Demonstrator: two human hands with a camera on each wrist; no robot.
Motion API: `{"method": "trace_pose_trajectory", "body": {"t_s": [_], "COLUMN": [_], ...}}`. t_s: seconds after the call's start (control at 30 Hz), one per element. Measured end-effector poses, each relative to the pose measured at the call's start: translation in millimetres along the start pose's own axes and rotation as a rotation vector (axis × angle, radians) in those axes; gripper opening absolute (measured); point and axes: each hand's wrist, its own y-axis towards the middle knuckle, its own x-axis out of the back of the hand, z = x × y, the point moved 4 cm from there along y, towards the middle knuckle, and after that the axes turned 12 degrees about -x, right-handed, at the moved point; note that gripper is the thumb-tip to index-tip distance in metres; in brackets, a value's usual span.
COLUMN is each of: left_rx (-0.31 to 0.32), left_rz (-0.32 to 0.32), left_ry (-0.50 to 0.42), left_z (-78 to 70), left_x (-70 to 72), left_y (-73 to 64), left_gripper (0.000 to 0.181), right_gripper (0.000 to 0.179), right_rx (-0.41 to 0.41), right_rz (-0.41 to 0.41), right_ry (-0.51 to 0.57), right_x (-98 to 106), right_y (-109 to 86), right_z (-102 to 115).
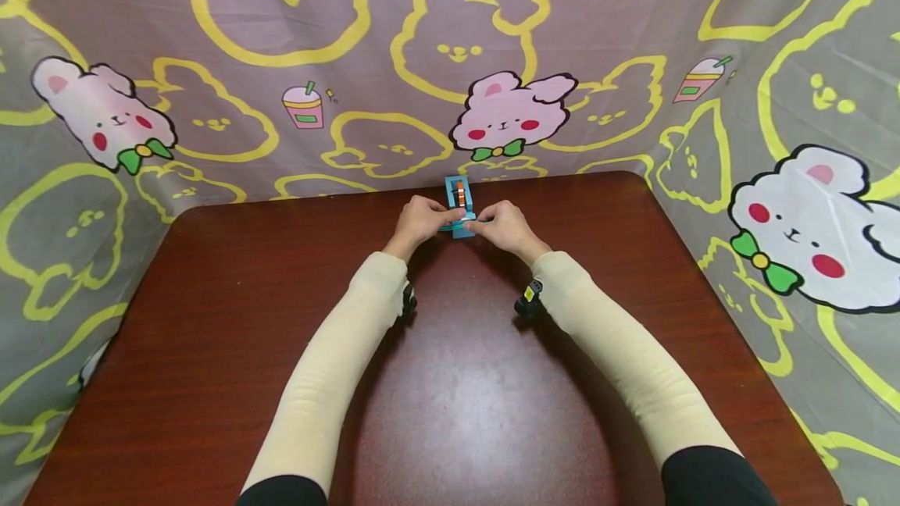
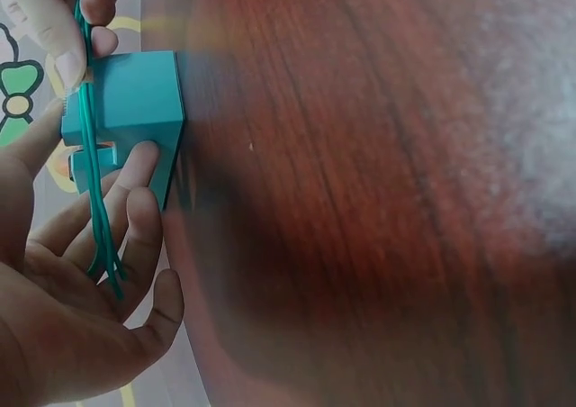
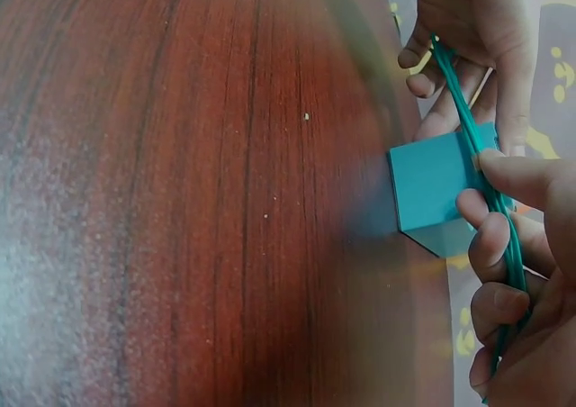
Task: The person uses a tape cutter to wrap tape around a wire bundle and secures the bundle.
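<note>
At the table's far edge stands a teal box-shaped holder (image 1: pixel 462 233), with an orange-and-black part (image 1: pixel 460 192) inside its open frame. My left hand (image 1: pixel 420 220) grips the holder from the left, thumb at its top edge and fingertips against its side. A bundle of thin green strands (image 2: pixel 94 182) crosses over the holder, and its loose ends hang across the left fingers. My right hand (image 1: pixel 508 226) pinches this bundle right at the holder, thumb on top; the rest of the bundle (image 3: pixel 516 263) runs back along its curled fingers.
The brown wooden table (image 1: pixel 211 318) stretches toward me from the holder. A patterned cloth (image 1: pixel 380 84) hangs close behind the far edge and along both sides. Small dark wrist cameras (image 1: pixel 529 299) sit on the cream sleeves.
</note>
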Motion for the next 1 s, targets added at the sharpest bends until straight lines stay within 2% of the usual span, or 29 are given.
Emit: {"method": "trace_pose_trajectory", "body": {"t_s": [0.27,0.6,0.8,1.0], "left_rx": [0.052,0.075,0.089,0.089], "left_rz": [0.009,-0.006,-0.012,-0.012], "left_ry": [-0.035,-0.135,-0.136,-0.131], "left_z": [4.4,4.2,2.4,2.1], "left_x": [-1.7,-3.8,-3.2,-3.8], "left_y": [3.7,4.1,2.5,1.8], "left_gripper": [0.048,0.048,0.048,0.047], "right_gripper": [0.033,0.032,0.028,0.023], "right_rx": [-0.012,-0.014,0.024,0.103], "right_rz": [0.026,0.047,0.013,-0.070], "right_ry": [0.015,0.094,0.140,0.135], "right_x": [-1.0,-0.7,-3.4,-7.5], "right_y": [2.7,3.2,0.6,-0.1], "right_z": [-0.7,-4.1,-6.1,-9.7]}}
